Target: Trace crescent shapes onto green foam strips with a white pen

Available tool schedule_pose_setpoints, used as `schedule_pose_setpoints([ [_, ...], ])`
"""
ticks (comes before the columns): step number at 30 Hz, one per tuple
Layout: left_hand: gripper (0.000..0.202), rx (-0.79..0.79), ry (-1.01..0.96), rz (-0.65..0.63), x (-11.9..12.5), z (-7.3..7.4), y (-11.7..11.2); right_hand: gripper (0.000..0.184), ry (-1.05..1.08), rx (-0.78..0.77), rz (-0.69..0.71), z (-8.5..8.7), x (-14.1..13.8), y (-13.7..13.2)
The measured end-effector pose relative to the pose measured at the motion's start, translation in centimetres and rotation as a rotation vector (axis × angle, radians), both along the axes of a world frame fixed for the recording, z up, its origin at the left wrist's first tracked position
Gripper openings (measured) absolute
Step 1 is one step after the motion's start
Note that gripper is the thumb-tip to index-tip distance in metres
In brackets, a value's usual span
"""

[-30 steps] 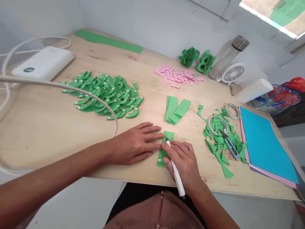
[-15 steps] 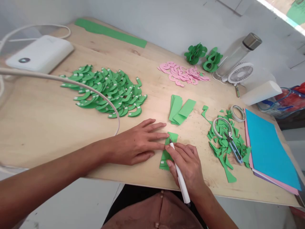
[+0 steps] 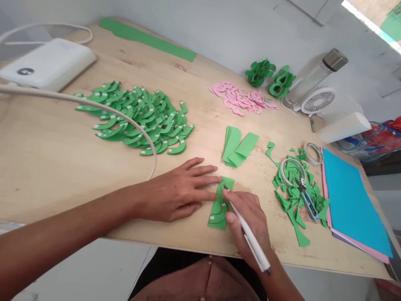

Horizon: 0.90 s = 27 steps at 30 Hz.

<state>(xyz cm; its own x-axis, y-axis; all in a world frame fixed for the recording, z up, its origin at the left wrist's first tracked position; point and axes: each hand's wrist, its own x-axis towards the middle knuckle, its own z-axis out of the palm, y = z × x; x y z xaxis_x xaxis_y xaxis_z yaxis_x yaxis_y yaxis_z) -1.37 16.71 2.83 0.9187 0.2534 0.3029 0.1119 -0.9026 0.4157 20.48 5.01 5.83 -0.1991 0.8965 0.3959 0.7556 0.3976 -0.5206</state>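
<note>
pen tip on a folded green paper

a small folded green paper piece (image 3: 219, 207) lies on the wooden bench (image 3: 46, 167) near its front edge. a curved green shape with little white tabs sits on top of it. the left hand (image 3: 178, 193) lies flat with its fingers straight out, and the fingertips press on the left side of the paper. its grip is open. the right hand (image 3: 249, 223) has its grip closed around a white pen (image 3: 247, 234). the pen tip touches the top part of the paper, just beside the left fingertips.

just behind the paper is a small stack of folded green strips (image 3: 238, 146). to the left is a big pile of curved green cutouts (image 3: 140, 119). a white cable (image 3: 94, 108) runs over that pile. farther back lies a pile of pink cutouts (image 3: 242, 98) and two green paper flowers (image 3: 271, 77).

to the right is a heap of green scraps (image 3: 296, 196) with scissors (image 3: 308, 200) and a tape roll (image 3: 290, 167) on it. another tape roll (image 3: 313, 152) lies near it. a blue sheet (image 3: 354, 200) lies on top of a stack of colored sheets at the right edge. a small white fan (image 3: 318, 100) and a clear bottle (image 3: 316, 75) stand at the back. a white box (image 3: 46, 62) sits at the far left.
</note>
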Motion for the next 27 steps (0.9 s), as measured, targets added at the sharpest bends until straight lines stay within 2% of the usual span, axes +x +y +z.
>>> schedule_pose_setpoints([
  [4, 0.038, 0.002, -0.002, 0.003, -0.1, -0.1, 0.0, 0.025, 0.231, -0.142, -0.101, 1.0, 0.0, 0.4],
  [8, 0.035, -0.007, 0.005, 0.011, -0.1, 0.0, -0.1, 0.015, 0.343, -0.236, -0.203, 0.9, -0.7, 1.0],
  [15, 0.035, -0.004, 0.003, 0.015, -0.1, -0.1, -0.1, 0.006, 0.318, -0.263, -0.33, 0.0, -1.6, 1.5],
  [22, 0.036, 0.001, 0.041, 0.014, 0.0, 0.4, -0.1, 0.008, 0.283, -0.267, -0.334, -0.4, -1.7, 1.5],
  [27, 0.037, -0.019, 0.037, 0.015, -0.1, 0.1, -0.1, 0.008, 0.281, -0.28, -0.322, -0.6, -1.6, 1.5],
])
